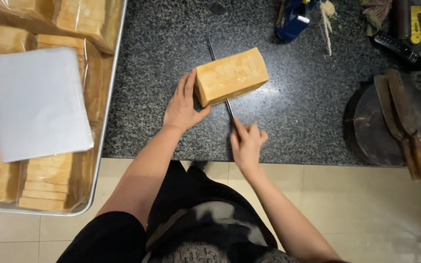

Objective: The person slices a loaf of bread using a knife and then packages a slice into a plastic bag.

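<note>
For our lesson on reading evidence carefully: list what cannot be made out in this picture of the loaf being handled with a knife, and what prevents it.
Head view, the only one:
- Knife: its middle is hidden behind the bread loaf; the handle is covered by the right hand.
- Loaf's far and bottom faces: turned away.
- Left hand: palm hidden against the loaf.
- Tray: cut off by the left and top edges.
- Cleavers: blades dark, edges unclear.

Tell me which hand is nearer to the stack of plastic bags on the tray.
Left. The left hand rests against the bread loaf's near end, on the side toward the stack of plastic bags. The right hand grips the knife handle, farther from the stack.
</note>
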